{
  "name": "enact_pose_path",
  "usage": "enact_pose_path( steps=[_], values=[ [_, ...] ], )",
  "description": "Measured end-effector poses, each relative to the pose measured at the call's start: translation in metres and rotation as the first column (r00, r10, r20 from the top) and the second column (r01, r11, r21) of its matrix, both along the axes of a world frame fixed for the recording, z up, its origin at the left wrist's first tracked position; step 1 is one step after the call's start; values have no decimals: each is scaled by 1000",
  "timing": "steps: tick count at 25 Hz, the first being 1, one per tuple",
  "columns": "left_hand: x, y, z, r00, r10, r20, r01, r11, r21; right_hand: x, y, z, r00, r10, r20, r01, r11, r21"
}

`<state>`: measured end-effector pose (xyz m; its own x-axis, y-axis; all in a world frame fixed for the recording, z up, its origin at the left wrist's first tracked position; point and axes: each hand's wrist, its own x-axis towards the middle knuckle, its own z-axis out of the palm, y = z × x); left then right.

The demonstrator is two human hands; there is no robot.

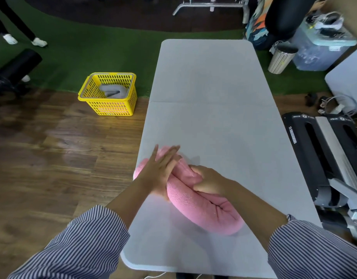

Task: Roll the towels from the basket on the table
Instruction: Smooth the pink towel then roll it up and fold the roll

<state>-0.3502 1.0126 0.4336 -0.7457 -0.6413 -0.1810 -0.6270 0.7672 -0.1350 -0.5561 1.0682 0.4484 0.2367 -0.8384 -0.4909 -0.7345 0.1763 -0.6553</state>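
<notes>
Pink towel roll (193, 200), lower centre, on worktop (213, 117). Left hand (161, 170) flat, pressing it; right hand (207, 181) grips it. Advised: keep even pressure, ends aligned.

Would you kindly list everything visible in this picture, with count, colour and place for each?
Pink towel: one, pink, rolled, on the near left part of the table.
Table: one, light grey, centre, running away from the viewer.
Basket: one, yellow, on the wooden floor left of the table.
Grey towel: one, grey, inside the basket.
Bin: one, pale slatted, beyond the table's right side.
Storage box: one, translucent, lidded, far right.
Exercise machine: one, black and grey, right of the table.
Green turf: one area, far floor.
Left hand: one, fingers straight, pressing flat on the pink towel.
Right hand: one, grip curled round the pink towel.
Striped sleeves: two, blue and white, bottom corners.
</notes>
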Motion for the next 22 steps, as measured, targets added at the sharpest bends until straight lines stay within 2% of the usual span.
enact_pose_path(
  steps=[3,6,9,11,13,16,19,22],
  values=[
    [-6,5,1,995,-20,98,13,998,63,-5,3,-3,991,127,-39,-130,984,-118],
    [-9,28,-1,999,48,4,-48,990,136,-8,9,-4,984,168,-61,-175,972,-156],
    [-6,54,-7,981,173,-94,-157,976,150,-14,21,-7,941,97,-324,-176,959,-224],
    [-4,70,-7,963,243,-114,-224,962,158,-18,33,-9,845,88,-527,-219,956,-193],
    [-3,86,-4,957,281,-75,-263,945,195,-24,46,-9,773,94,-628,-265,947,-184],
    [0,111,1,960,279,39,-281,940,196,-29,66,-2,748,86,-658,-287,936,-204],
    [2,132,4,951,293,95,-306,936,172,-31,81,7,751,234,-617,-354,932,-78],
    [2,156,5,936,306,175,-336,925,176,-30,100,11,672,334,-661,-450,893,-7]
  ],
)
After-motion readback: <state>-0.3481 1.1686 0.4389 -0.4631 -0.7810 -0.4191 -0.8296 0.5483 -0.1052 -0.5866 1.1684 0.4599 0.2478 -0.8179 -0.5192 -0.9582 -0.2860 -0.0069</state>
